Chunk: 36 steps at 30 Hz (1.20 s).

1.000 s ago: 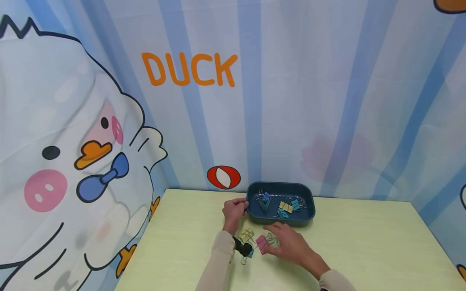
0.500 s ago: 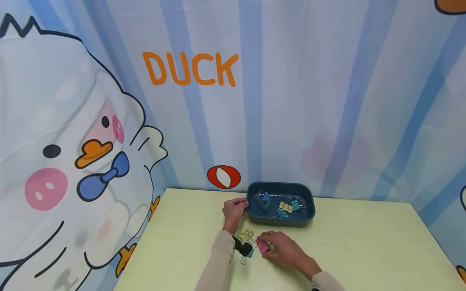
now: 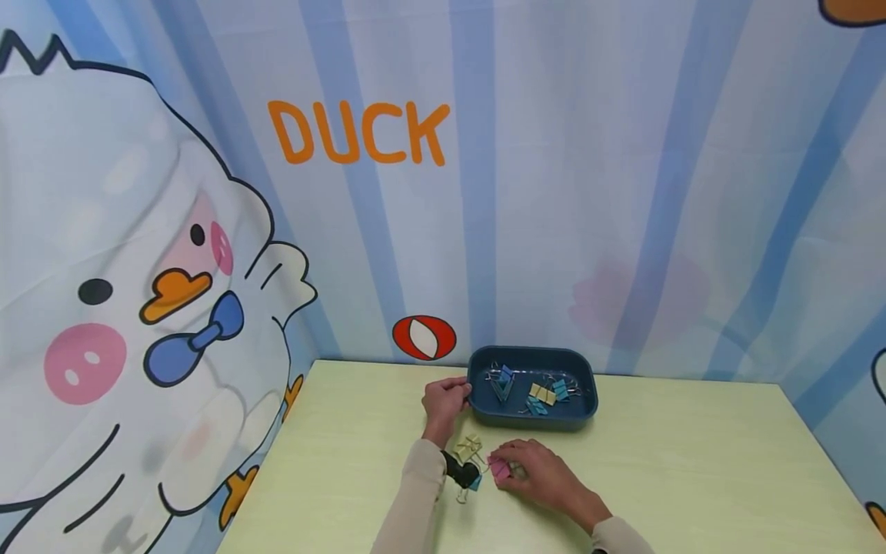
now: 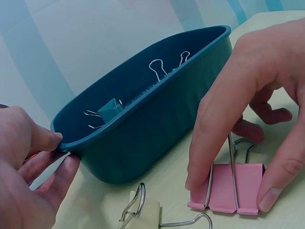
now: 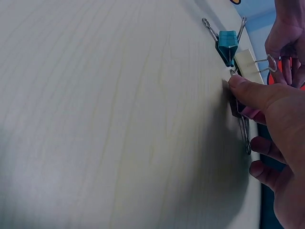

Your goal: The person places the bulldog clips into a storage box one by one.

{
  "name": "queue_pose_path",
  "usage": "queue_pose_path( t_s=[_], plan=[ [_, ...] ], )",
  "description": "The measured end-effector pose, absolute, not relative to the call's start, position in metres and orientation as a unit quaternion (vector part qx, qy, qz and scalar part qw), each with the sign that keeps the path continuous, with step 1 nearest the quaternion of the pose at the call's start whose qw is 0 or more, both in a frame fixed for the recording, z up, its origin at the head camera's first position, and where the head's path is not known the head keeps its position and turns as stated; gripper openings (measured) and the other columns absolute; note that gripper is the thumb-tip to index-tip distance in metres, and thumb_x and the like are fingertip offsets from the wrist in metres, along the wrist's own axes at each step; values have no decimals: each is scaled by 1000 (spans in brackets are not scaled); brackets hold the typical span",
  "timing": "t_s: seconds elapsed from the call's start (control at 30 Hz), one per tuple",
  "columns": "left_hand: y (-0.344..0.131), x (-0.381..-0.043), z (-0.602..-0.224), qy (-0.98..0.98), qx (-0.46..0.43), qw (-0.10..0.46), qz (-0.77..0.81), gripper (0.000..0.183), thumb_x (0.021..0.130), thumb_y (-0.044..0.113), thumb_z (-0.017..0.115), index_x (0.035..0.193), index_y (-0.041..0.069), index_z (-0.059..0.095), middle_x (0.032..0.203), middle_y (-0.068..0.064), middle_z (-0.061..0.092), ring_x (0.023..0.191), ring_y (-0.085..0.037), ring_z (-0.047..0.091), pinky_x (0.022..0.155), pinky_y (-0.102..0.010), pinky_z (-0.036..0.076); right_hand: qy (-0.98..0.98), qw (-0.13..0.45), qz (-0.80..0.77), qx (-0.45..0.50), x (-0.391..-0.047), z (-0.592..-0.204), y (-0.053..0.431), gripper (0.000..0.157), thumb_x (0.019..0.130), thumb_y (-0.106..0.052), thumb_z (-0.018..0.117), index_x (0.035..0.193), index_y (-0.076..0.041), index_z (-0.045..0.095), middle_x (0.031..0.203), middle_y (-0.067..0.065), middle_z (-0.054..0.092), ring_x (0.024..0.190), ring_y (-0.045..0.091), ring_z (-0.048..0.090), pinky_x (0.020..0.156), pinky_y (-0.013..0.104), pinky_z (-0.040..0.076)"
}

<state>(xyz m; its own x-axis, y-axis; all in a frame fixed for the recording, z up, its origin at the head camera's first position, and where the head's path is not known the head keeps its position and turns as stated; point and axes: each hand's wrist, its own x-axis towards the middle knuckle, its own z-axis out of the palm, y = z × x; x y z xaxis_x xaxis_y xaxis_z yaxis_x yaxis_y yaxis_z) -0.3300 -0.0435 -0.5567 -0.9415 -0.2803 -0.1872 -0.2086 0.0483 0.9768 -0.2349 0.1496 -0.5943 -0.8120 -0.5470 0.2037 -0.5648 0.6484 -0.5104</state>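
My left hand [image 3: 443, 405] pinches the rim of a dark blue plastic tray [image 3: 533, 422] at its left end. In front of the tray, a pink binder clip [image 4: 233, 188] stands on the table between the thumb and index finger of my right hand [image 3: 543, 475], which grip it by its two ends. The clip's wire handles stick up and back, partly behind the fingers. Close to its left lies a cream-yellow binder clip [image 4: 145, 210], and a teal binder clip [image 5: 228, 42] sits nearer the person, partly covered by the left wrist's camera in the head view.
Inside the tray are several binder clips, among them a yellow one [image 3: 543, 394] and a blue one [image 3: 507, 375]. The pale wooden table [image 3: 692, 462] runs back to a printed curtain [image 3: 554, 192] just behind the tray.
My right hand has come down and closed its thumb and index finger on the pink clip, covering its wire handles. The left hand and tray stay put.
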Motion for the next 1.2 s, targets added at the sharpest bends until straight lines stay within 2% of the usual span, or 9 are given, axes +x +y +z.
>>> queue_pose_path(
  t_s=[0.23, 0.3, 0.5, 0.67, 0.87, 1.1, 1.2],
  plan=[
    [-46, -331, -558, -722, 176, 21, -669, 17, 95, 7, 73, 110, 0, 80, 98, -11, 76, 74, -17, 70, 68, -26, 60, -909, 35, 270, 316, -235, -586, 153, 36, 90, -29, 82, 122, -15, 76, 120, -3, 73, 113, 19, 65, 102, 49, 51],
    [-46, -331, -558, -722, 174, 22, -670, 18, 95, 7, 73, 110, 0, 80, 98, -11, 76, 74, -17, 70, 69, -27, 60, -908, 46, 268, 319, -235, -581, 154, 36, 89, -27, 84, 121, -14, 76, 119, -3, 73, 114, 19, 66, 104, 51, 49],
    [-47, -329, -557, -717, 170, 19, -676, 20, 95, 6, 73, 113, -1, 79, 99, -12, 76, 76, -18, 71, 74, -31, 61, -912, 65, 262, 309, -239, -561, 160, 38, 87, -27, 86, 121, -14, 76, 117, -3, 74, 109, 18, 65, 102, 52, 50],
    [-47, -329, -557, -716, 168, 13, -678, 20, 96, 6, 72, 114, -1, 79, 101, -12, 76, 78, -19, 71, 77, -33, 62, -910, 99, 257, 309, -245, -538, 166, 36, 88, -26, 85, 121, -14, 76, 115, 0, 74, 110, 23, 67, 106, 62, 44],
    [-47, -329, -556, -717, 168, 12, -677, 20, 96, 7, 72, 113, -1, 79, 101, -12, 75, 79, -20, 71, 78, -33, 62, -915, 124, 249, 291, -255, -507, 173, 39, 90, -29, 83, 125, -13, 75, 120, 5, 72, 116, 31, 65, 109, 64, 41],
    [-46, -331, -555, -718, 172, 10, -674, 20, 96, 8, 72, 114, 0, 79, 101, -12, 75, 77, -19, 69, 79, -34, 61, -915, 141, 257, 276, -268, -472, 182, 43, 91, -29, 82, 129, -11, 73, 125, 10, 70, 114, 33, 62, 95, 57, 53],
    [-45, -332, -556, -719, 172, 9, -673, 20, 96, 7, 72, 113, 0, 79, 100, -12, 75, 76, -18, 69, 75, -31, 61, -918, 142, 255, 270, -275, -459, 187, 44, 92, -30, 81, 131, -11, 72, 127, 13, 69, 117, 36, 61, 97, 59, 52]
  ],
)
